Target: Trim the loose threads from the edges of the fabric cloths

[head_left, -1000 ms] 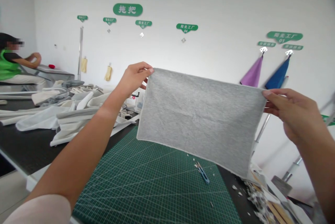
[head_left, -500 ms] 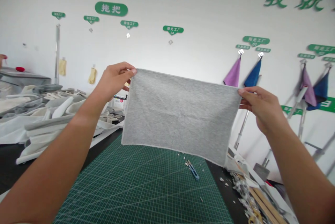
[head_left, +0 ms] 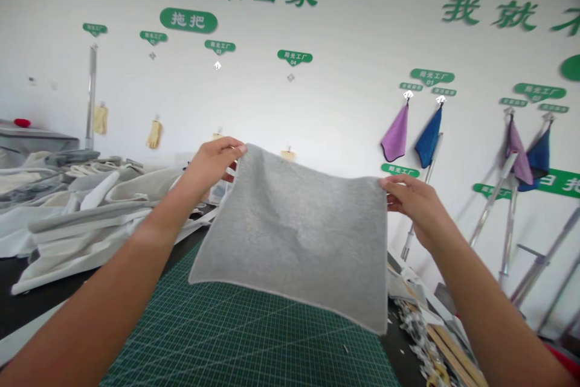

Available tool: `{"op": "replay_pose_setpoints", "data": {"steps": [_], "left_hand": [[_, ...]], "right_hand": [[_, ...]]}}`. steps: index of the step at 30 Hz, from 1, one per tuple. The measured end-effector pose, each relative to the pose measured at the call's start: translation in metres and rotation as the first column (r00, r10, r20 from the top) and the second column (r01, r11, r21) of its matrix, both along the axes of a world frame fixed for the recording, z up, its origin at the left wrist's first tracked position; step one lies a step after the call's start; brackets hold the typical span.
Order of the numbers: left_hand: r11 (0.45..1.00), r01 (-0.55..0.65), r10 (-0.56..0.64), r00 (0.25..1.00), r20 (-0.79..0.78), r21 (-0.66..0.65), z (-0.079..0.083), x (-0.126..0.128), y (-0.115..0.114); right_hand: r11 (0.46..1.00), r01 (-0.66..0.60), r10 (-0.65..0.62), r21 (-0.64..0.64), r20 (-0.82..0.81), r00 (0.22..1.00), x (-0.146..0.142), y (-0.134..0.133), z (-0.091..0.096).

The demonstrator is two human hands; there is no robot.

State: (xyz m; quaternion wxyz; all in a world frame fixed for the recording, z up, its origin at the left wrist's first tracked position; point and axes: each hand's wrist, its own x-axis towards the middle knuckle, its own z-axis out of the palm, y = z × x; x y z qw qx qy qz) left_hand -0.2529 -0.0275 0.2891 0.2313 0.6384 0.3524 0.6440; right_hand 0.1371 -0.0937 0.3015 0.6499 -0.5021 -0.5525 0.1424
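Observation:
A rectangular piece of grey fabric [head_left: 299,236] hangs in the air between my two hands, its top edge sagging and soft folds across its middle. My left hand [head_left: 218,160] pinches its upper left corner between thumb and fingers. At the upper right corner, my right hand [head_left: 410,197] has the same kind of pinch. The fabric's lower edge hangs above a green cutting mat [head_left: 254,345] with a white grid, and the cloth covers the mat's far part.
Grey and white fabric pieces [head_left: 90,206] lie heaped on the dark table at left. Scraps [head_left: 414,329] and wooden strips [head_left: 453,351] lie along the right. On the wall behind hang purple [head_left: 396,133] and blue cloths [head_left: 429,136]; metal poles [head_left: 510,236] lean at right.
Both hands have come lower and closer together, so the fabric has gone from taut to slack and wavy. The small blue thread snips on the mat are now hidden behind it.

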Motion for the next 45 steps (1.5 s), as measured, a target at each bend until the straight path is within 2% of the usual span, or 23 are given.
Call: {"op": "replay_pose_setpoints", "data": {"steps": [3,6,9,11,14,16,19,23,25,27,28,29,30,31,33,34,35,36,38,39,41,43,45], "left_hand": [[0.98,0.16,-0.165,0.986,-0.038,-0.118,-0.031,0.035,-0.009],[0.962,0.23,-0.249,0.96,-0.127,-0.147,-0.066,0.076,-0.021],[0.968,0.242,-0.252,0.934,-0.253,-0.07,-0.097,0.112,-0.037],[0.982,0.19,-0.185,0.921,-0.342,-0.019,-0.114,0.13,-0.046],[0.992,0.083,-0.034,0.899,-0.437,0.094,-0.133,0.146,-0.053],[0.99,0.066,0.005,0.873,-0.488,0.128,-0.141,0.151,-0.053],[0.992,0.105,-0.055,0.863,-0.501,0.072,-0.145,0.15,-0.052],[0.982,0.15,-0.179,0.93,-0.323,-0.111,-0.146,0.142,-0.047],[0.902,0.332,-0.405,0.872,-0.276,-0.274,-0.15,0.137,-0.042],[0.746,0.506,-0.635,0.735,-0.236,-0.432,-0.157,0.132,-0.033],[0.689,0.547,-0.697,0.68,-0.228,-0.476,-0.161,0.128,-0.027],[0.676,0.552,-0.712,0.658,-0.242,-0.488,-0.163,0.123,-0.019],[0.714,0.522,-0.679,0.678,-0.282,-0.466,-0.164,0.116,-0.011],[0.788,0.46,-0.6,0.725,-0.338,-0.41,-0.164,0.106,-0.002],[0.957,0.204,-0.276,0.859,-0.432,-0.206,-0.159,0.081,0.016],[0.996,0.023,-0.061,0.898,-0.435,-0.092,-0.156,0.066,0.024],[0.987,-0.159,0.15,0.897,-0.416,0.015,-0.153,0.05,0.031],[0.945,-0.304,0.325,0.856,-0.401,0.118,-0.152,0.034,0.037],[0.828,-0.476,0.56,0.712,-0.423,0.296,-0.156,0.001,0.048],[0.792,-0.496,0.61,0.638,-0.47,0.355,-0.163,-0.015,0.053],[0.78,-0.493,0.618,0.507,-0.602,0.385,-0.185,-0.045,0.065],[0.822,-0.481,0.509,0.377,-0.774,0.306,-0.217,-0.075,0.078],[0.851,-0.497,0.334,0.265,-0.904,0.169,-0.251,-0.102,0.09]], "right_hand": [[0.98,-0.125,0.126,-0.157,-0.006,0.992,-0.027,0.007,-0.037],[0.924,-0.248,0.225,-0.291,-0.112,0.968,-0.061,0.011,-0.076],[0.848,-0.419,0.342,-0.325,-0.267,0.901,-0.088,0.01,-0.106],[0.804,-0.512,0.405,-0.302,-0.353,0.843,-0.099,0.007,-0.12],[0.767,-0.579,0.413,-0.276,-0.477,0.776,-0.104,0.005,-0.133],[0.766,-0.588,0.415,-0.26,-0.499,0.761,-0.102,0.005,-0.138],[0.79,-0.56,0.406,-0.25,-0.47,0.784,-0.094,0.01,-0.142],[0.823,-0.518,0.374,-0.233,-0.465,0.803,-0.084,0.015,-0.136],[0.825,-0.514,0.378,-0.234,-0.449,0.81,-0.084,0.014,-0.13],[0.809,-0.528,0.4,-0.257,-0.418,0.816,-0.088,0.011,-0.124],[0.796,-0.538,0.414,-0.278,-0.398,0.819,-0.09,0.01,-0.122],[0.786,-0.541,0.423,-0.299,-0.378,0.823,-0.092,0.008,-0.121],[0.78,-0.537,0.422,-0.321,-0.362,0.831,-0.093,0.008,-0.121],[0.779,-0.525,0.413,-0.342,-0.35,0.841,-0.093,0.008,-0.121],[0.781,-0.496,0.385,-0.379,-0.332,0.861,-0.089,0.009,-0.125],[0.779,-0.484,0.371,-0.399,-0.329,0.869,-0.086,0.011,-0.128],[0.772,-0.478,0.361,-0.42,-0.329,0.872,-0.082,0.013,-0.131],[0.762,-0.477,0.355,-0.437,-0.333,0.873,-0.078,0.014,-0.134],[0.751,-0.479,0.345,-0.455,-0.349,0.871,-0.07,0.017,-0.14],[0.749,-0.481,0.34,-0.455,-0.358,0.87,-0.066,0.017,-0.142],[0.75,-0.485,0.333,-0.45,-0.377,0.864,-0.06,0.017,-0.145],[0.745,-0.492,0.329,-0.451,-0.393,0.859,-0.054,0.016,-0.148],[0.736,-0.495,0.32,-0.462,-0.407,0.856,-0.051,0.016,-0.151]]}}
